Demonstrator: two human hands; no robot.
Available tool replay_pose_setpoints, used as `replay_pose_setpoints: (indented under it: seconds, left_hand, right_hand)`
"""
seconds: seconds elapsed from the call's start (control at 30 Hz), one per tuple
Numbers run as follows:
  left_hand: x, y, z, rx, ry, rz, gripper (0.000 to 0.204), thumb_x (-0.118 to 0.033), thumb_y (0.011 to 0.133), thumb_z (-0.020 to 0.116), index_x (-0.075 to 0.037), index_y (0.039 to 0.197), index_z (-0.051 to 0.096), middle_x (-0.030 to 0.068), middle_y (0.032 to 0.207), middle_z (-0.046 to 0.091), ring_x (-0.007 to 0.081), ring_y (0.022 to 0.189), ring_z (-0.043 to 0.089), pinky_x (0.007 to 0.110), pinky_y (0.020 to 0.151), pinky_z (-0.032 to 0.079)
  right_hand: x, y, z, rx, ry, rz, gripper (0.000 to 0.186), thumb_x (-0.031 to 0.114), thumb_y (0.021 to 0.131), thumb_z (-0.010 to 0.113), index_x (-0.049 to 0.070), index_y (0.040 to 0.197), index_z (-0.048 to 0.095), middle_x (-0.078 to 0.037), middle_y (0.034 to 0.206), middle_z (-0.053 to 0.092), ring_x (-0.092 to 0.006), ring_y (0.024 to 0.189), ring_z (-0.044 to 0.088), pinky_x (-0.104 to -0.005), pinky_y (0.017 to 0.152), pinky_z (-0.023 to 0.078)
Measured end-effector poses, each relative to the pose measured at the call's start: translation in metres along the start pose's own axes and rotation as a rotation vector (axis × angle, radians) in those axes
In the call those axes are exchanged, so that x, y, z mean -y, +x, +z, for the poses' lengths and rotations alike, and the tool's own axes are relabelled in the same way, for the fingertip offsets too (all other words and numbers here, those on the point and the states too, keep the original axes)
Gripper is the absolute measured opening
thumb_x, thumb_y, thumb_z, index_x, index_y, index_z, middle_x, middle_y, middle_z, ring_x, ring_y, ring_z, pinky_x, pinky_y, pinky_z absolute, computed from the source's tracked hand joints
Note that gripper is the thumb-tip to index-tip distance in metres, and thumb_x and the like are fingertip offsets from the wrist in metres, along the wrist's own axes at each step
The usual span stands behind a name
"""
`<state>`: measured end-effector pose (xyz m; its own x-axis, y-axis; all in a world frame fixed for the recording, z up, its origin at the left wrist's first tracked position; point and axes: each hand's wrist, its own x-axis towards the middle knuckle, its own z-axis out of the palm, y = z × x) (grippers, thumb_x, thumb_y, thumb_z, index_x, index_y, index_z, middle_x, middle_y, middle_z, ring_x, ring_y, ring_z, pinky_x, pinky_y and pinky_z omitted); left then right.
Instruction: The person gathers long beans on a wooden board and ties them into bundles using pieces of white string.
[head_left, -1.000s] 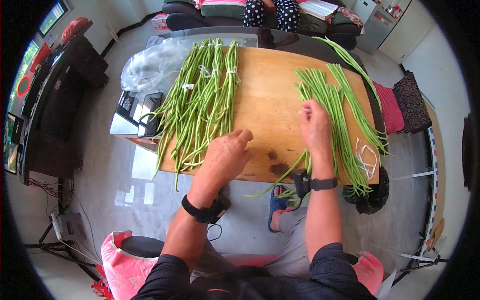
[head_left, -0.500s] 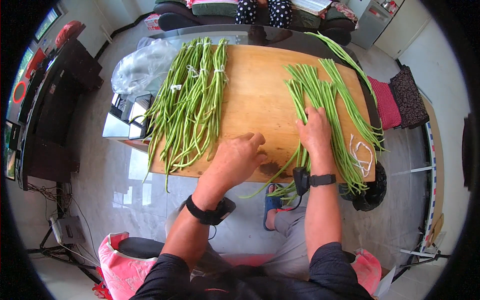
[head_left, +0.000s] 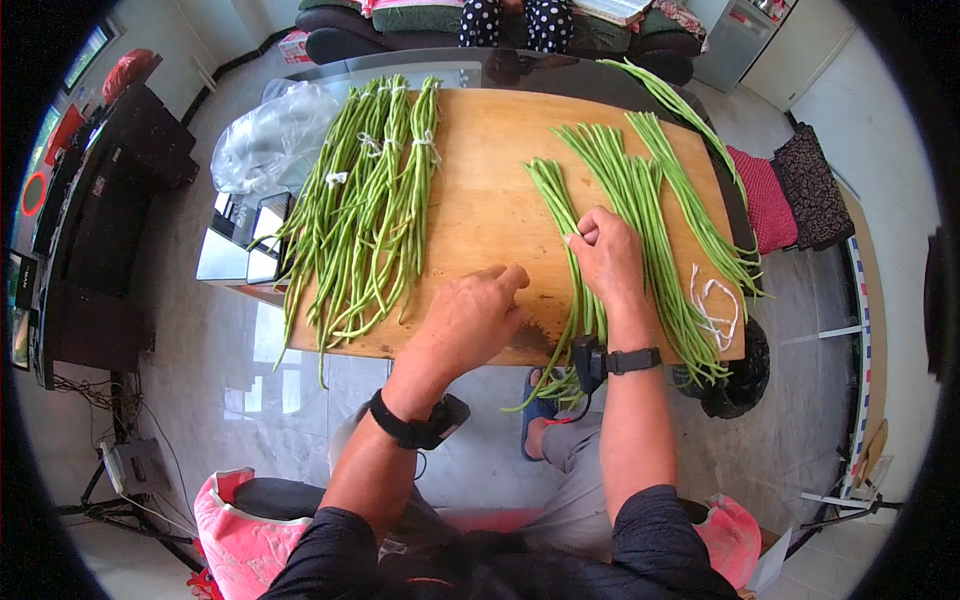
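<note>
My right hand [head_left: 608,258] is closed, its thumb and fingers pinching the edge of a small bunch of long green beans [head_left: 556,192] on the wooden board. The lower ends of this bunch hang past the board's near edge. My left hand [head_left: 472,318] is held over the board's near middle, loosely curled, thumb and forefinger apart, with nothing visible in it. Just right of my right hand lies a larger loose pile of long beans [head_left: 632,190]. White string [head_left: 716,318] lies at the board's right side. Several tied bundles of long beans [head_left: 365,200] cover the left side.
The wooden board [head_left: 485,150] rests on a dark glass table [head_left: 420,70]. More loose beans [head_left: 690,190] lie toward the right edge. A clear plastic bag [head_left: 270,140] sits at the far left. A black bag [head_left: 742,375] hangs at the near right. Another person's legs [head_left: 515,25] show beyond the table.
My right hand has shifted slightly left, and the small bean bunch has slid left, apart from the larger pile. The left hand stays nearly in place. The whole view has shifted slightly.
</note>
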<state>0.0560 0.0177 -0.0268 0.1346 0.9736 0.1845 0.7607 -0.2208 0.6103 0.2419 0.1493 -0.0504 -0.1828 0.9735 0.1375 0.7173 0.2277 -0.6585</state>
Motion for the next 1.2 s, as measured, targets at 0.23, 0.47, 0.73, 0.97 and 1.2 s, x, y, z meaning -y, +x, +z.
replay_pose_setpoints:
  seconds: [0.23, 0.47, 0.73, 0.97, 1.2]
  left_hand:
    - [-0.008, 0.001, -0.006, -0.049, 0.038, -0.076, 0.029, -0.016, 0.085, 0.077, -0.002, 0.108, 0.064, 0.0136, 0.091, 0.073, 0.0331, 0.080, 0.072, 0.043, 0.070, 0.055]
    - [-0.012, 0.002, -0.020, -0.114, -0.183, -0.222, 0.025, -0.018, 0.088, 0.077, 0.000, 0.104, 0.067, 0.0130, 0.087, 0.073, 0.0251, 0.073, 0.071, 0.037, 0.068, 0.055]
    - [-0.004, 0.007, -0.021, -0.214, -0.768, -0.316, 0.027, -0.023, 0.101, 0.067, 0.000, 0.116, 0.066, 0.0066, 0.100, 0.074, 0.0141, 0.087, 0.069, 0.029, 0.073, 0.052]
    - [-0.011, 0.006, -0.023, -0.300, -1.127, -0.384, 0.043, -0.030, 0.107, 0.056, 0.001, 0.136, 0.058, 0.0122, 0.120, 0.072, 0.0198, 0.110, 0.069, 0.031, 0.085, 0.053]
    - [0.002, 0.004, -0.027, -0.335, -1.290, -0.285, 0.035, -0.027, 0.110, 0.049, -0.002, 0.132, 0.062, 0.0071, 0.112, 0.073, 0.0127, 0.099, 0.067, 0.029, 0.086, 0.053]
  right_hand:
    - [-0.008, 0.004, 0.007, -0.116, -0.158, 0.076, 0.016, 0.013, 0.083, 0.074, 0.002, 0.084, 0.063, -0.021, 0.084, 0.069, -0.0406, 0.080, 0.068, -0.0492, 0.070, 0.053]
    - [-0.007, 0.002, -0.003, -0.118, -0.013, 0.056, 0.015, 0.013, 0.085, 0.072, 0.001, 0.083, 0.063, -0.018, 0.077, 0.070, -0.0389, 0.076, 0.069, -0.0481, 0.068, 0.053]
    - [0.036, -0.008, -0.007, -0.187, 0.407, -0.078, 0.014, 0.007, 0.090, 0.074, 0.000, 0.089, 0.063, -0.006, 0.073, 0.066, -0.0141, 0.064, 0.061, -0.0309, 0.061, 0.050]
    - [0.065, -0.037, 0.002, 0.014, 0.612, -0.236, 0.013, 0.007, 0.093, 0.072, 0.001, 0.091, 0.061, -0.001, 0.074, 0.062, -0.0070, 0.065, 0.055, -0.0257, 0.059, 0.046]
    - [0.090, -0.060, 0.015, 0.285, 0.763, -0.249, 0.011, 0.002, 0.093, 0.072, 0.000, 0.092, 0.061, 0.000, 0.079, 0.064, -0.0052, 0.071, 0.055, -0.0256, 0.065, 0.048]
